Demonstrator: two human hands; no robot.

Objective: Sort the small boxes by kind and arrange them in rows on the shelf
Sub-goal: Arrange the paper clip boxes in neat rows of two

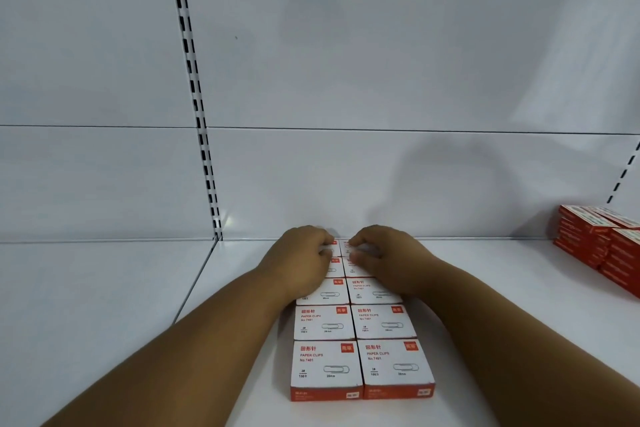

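At the far left of the frame the white shelf [86,305] is bare, with a slotted upright strip [194,80] running up the back wall [381,45] above it.

Moving toward the middle, the left hand [301,256] reaches to the back of the shelf. Its fingers are bent down onto the far boxes, but I cannot tell if they pinch a box or just press on it (the fingertips are blurry).

In the lower middle of the frame sit the paper clip boxes [360,340]. They lie flat in two neat rows, side by side and touching, running from the front edge back to the wall. Their tops are white with red print and their sides are red.

Just right of that, the right hand [384,256] does the same thing on the other row. Its fingers curl over the back box, and again I cannot tell if it holds it or only pushes.

At the far right edge is a stack of red boxes [602,239], well apart from the rows. They look like a different kind.

These little boxes are probably light and made of thin card, so they may dent if squeezed hard. I think it is best to hold one by its two long sides, or slide it flat, since they should glide easily on the smooth shelf.
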